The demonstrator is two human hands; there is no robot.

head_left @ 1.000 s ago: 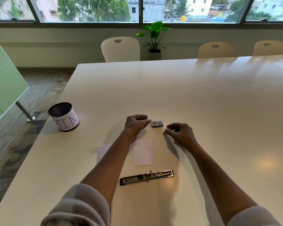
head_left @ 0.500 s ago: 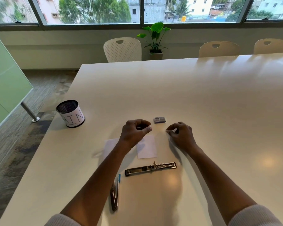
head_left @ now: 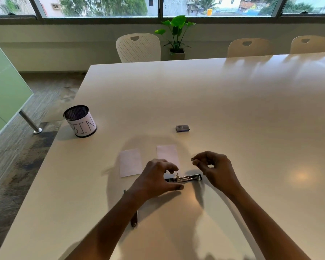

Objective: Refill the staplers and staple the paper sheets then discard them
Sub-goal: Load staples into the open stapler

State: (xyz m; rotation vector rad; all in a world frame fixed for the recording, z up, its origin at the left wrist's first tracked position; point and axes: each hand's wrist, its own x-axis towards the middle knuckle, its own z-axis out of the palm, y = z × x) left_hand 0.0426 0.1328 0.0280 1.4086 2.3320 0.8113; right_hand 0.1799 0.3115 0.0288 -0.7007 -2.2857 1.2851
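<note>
Silver metal, the opened stapler (head_left: 189, 178) lies flat on the glossy white table (head_left: 233, 113), just before the two small white paper sheets (head_left: 130, 162). My left hand (head_left: 155, 178) arches over its left end, fingers bent and thumb low in front; I cannot tell whether it grips the stapler. My right hand (head_left: 215, 170), held apart, pinches a small strip of staples (head_left: 193, 160) above the right end. The small grey staple box (head_left: 182, 128) sits farther back. The black mesh bin (head_left: 80, 121) with its white label stands far left. A second stapler (head_left: 134, 219) peeks from under my left forearm.
</note>
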